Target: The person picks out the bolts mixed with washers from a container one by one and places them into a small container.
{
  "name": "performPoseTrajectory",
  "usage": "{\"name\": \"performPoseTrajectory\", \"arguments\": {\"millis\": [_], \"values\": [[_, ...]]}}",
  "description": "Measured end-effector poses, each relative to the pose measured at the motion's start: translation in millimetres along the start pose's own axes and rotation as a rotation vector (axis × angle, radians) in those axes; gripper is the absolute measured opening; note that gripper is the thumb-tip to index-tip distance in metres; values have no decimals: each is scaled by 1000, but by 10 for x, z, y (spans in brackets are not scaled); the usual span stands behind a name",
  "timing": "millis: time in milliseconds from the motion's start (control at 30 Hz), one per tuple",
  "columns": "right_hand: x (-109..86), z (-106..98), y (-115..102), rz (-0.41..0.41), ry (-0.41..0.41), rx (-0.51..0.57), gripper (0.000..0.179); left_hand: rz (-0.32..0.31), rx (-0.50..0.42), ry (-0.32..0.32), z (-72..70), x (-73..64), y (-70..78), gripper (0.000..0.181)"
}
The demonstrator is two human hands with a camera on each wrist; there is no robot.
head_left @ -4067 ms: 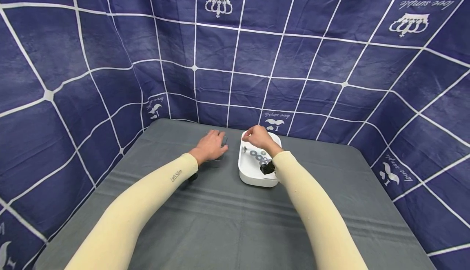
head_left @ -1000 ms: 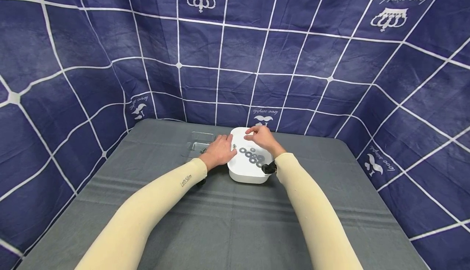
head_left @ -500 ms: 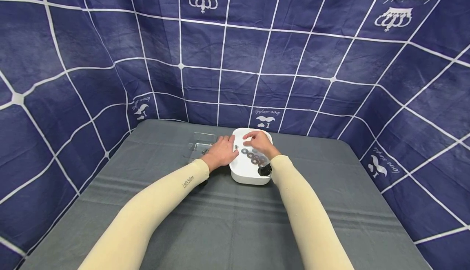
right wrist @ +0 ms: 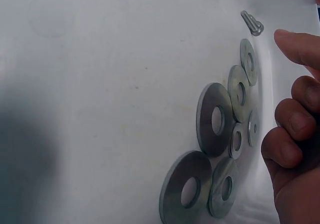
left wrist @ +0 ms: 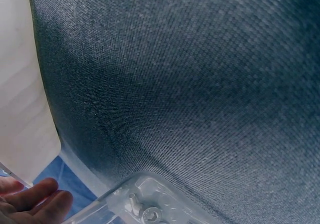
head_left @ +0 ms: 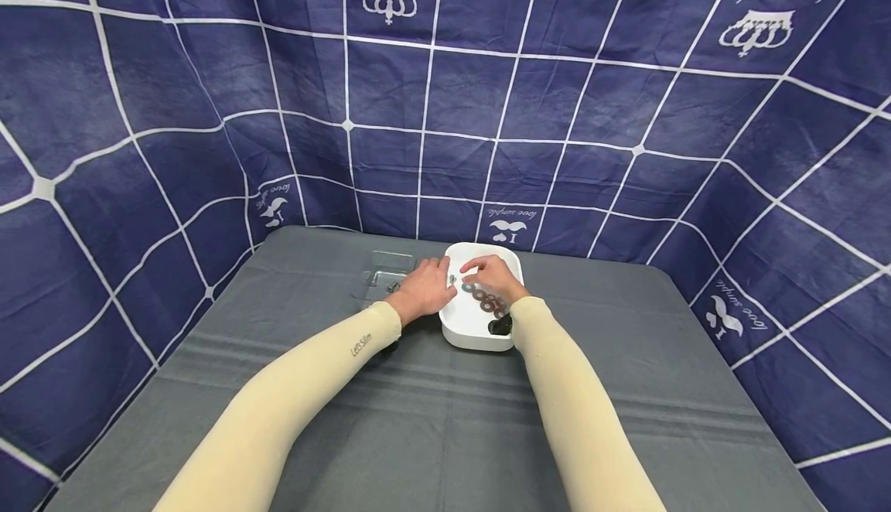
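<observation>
Inside the white tray (head_left: 459,319) lie several flat metal washers (head_left: 485,307), from small to large. A small cluster of silver screws or pins (right wrist: 252,23) sits near the far end of the washer group in the right wrist view. My right hand (head_left: 490,274) hovers over the tray, thumb and index finger spread apart, other fingers bent; I see nothing between them. At the tray's left rim rests my left hand (head_left: 426,288), its fingers loosely extended along the edge; its fingertips (left wrist: 62,201) show beside the rim in the left wrist view.
Left of the tray stands a clear plastic box (head_left: 390,258) holding some small metal pieces (left wrist: 150,214). A grey cloth (head_left: 390,419) covers the table. Blue curtains (head_left: 459,94) with white lines enclose the back and sides.
My left hand has moved right from the clear box to the tray's rim. My right hand has shifted slightly nearer over the tray, its thumb and index finger now apart.
</observation>
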State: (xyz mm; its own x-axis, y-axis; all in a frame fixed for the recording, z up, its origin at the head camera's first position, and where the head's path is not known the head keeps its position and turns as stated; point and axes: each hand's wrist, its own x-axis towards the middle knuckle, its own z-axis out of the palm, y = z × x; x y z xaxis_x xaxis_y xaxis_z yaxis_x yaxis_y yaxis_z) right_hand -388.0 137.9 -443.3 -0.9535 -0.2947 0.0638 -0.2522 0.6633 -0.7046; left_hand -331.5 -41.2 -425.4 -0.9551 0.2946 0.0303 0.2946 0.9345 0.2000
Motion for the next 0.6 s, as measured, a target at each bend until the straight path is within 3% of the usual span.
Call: {"name": "performPoseTrajectory", "arguments": {"millis": [600], "values": [[0,88,-35,20,-50,-18,22,-4,14,-9,40,9,-18,71]]}}
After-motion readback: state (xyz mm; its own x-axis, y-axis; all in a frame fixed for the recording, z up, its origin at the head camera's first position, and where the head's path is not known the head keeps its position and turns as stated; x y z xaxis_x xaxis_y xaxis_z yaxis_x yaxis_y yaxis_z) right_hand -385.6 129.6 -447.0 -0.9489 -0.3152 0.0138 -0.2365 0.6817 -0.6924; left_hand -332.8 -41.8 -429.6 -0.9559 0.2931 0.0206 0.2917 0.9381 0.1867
